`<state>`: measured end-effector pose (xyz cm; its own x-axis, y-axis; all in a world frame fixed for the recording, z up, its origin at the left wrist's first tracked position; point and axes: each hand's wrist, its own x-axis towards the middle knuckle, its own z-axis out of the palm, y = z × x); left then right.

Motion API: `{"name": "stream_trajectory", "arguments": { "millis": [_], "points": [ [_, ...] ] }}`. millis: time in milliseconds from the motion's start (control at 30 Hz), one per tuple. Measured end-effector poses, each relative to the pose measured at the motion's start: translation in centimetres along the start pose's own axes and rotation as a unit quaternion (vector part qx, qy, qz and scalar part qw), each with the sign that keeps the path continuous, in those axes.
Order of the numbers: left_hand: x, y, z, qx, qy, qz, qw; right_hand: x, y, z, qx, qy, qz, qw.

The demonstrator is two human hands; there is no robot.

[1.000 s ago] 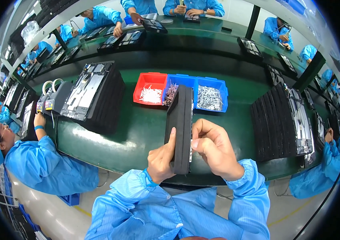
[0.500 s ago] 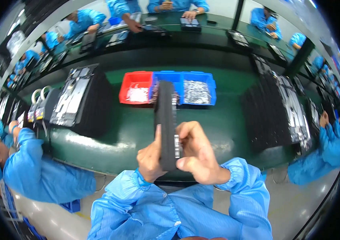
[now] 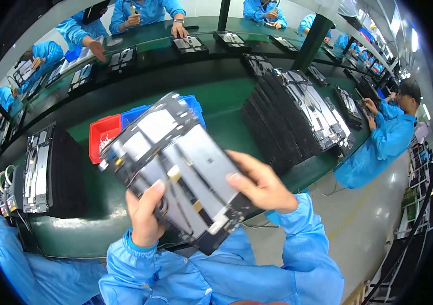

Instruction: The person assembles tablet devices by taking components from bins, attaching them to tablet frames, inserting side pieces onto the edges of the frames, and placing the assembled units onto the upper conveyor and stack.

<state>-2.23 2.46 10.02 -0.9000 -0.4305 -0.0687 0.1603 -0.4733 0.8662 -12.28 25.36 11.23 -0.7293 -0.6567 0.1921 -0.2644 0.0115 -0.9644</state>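
An opened tablet assembly (image 3: 204, 157) with silver battery-like panels, dark strips and a black border is held tilted above the bench, its inner side facing up. My left hand (image 3: 144, 216) is closed on its lower left edge, thumb on top near a pale yellow tab. At the right edge my right hand (image 3: 262, 185) grips the assembly, thumb on the upper face and fingers partly hidden. Behind it stand a red bin (image 3: 95, 140) of small white parts and blue bins (image 3: 194, 109), mostly covered by the assembly.
A tall stack of similar assemblies (image 3: 277, 119) in black stands at the right, another stack (image 3: 38, 170) at the left. White tape rolls (image 3: 4, 178) sit beside the left stack. More assemblies (image 3: 190, 44) lie along a dark strip at the back, where co-workers in blue sit.
The assembly has turned from edge-on to show its broad inner face. My view has swung to the right, and my right hand has moved onto the assembly's right edge.
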Motion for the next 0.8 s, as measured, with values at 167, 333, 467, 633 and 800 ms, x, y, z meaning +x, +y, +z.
{"name": "stream_trajectory", "arguments": {
  "millis": [167, 333, 467, 633, 800],
  "points": [
    [2.6, -0.3, 4.9, 0.097, -0.271, -0.123, 0.950, -2.7, -2.7, -5.8, 0.027, 0.227, 0.019, 0.973],
    [2.1, -3.8, 13.5, 0.230, -0.322, 0.204, 0.895, -4.9, -5.8, -14.2, -0.012, 0.336, 0.001, 0.942],
    [3.7, -6.0, 19.2, 0.245, -0.332, 0.240, 0.879, -4.2, -7.1, -20.0, -0.032, 0.340, 0.033, 0.939],
    [5.1, -8.5, 23.2, 0.292, -0.327, 0.227, 0.870, -3.2, -4.4, -26.5, -0.053, 0.300, 0.077, 0.949],
    [5.6, -8.5, 24.4, 0.334, -0.328, 0.181, 0.865, -3.6, -1.6, -27.5, -0.006, 0.309, 0.117, 0.944]
  ]
}}
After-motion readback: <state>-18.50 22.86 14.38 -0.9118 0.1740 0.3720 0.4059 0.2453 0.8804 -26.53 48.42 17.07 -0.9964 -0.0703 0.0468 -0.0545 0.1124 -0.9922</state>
